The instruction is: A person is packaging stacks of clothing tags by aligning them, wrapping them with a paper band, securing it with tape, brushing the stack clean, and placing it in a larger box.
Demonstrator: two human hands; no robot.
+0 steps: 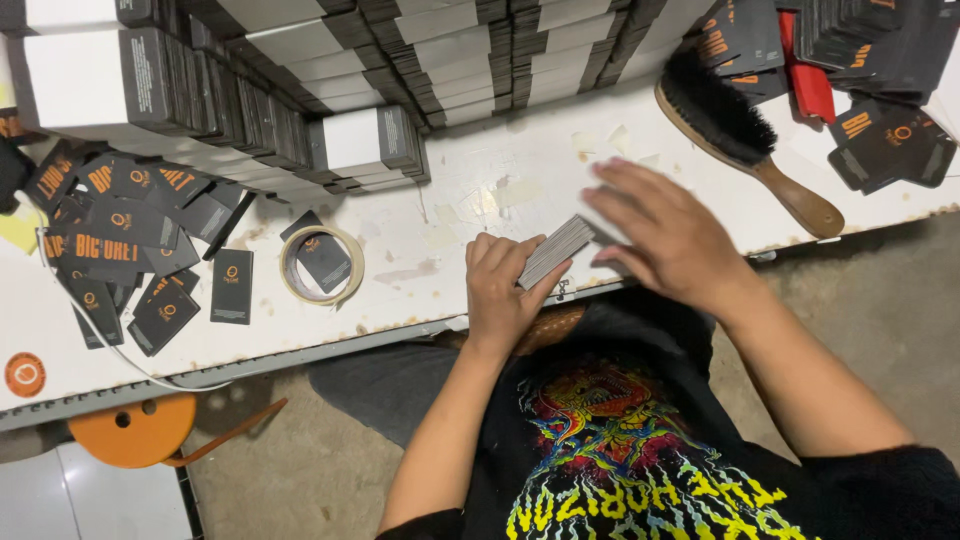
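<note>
A worn white bench [480,190] runs beyond both hands. Far past them along its back stand long rows of stacked black-and-white flat cartons [300,60]. Beyond the right hand lies a wooden brush with black bristles [745,135]. Left of the left hand are scattered black cards with orange print [120,250] and a pale ring of tape [322,265]. The left hand [500,290] is clenched around a small grey stack of thin cards [555,250], at the bench's near edge. The right hand [665,235] hovers released, fingers spread, just over the stack's far end. The stack looks light and stiff, yet liable to fan apart; best pinched across its long edges.
</note>
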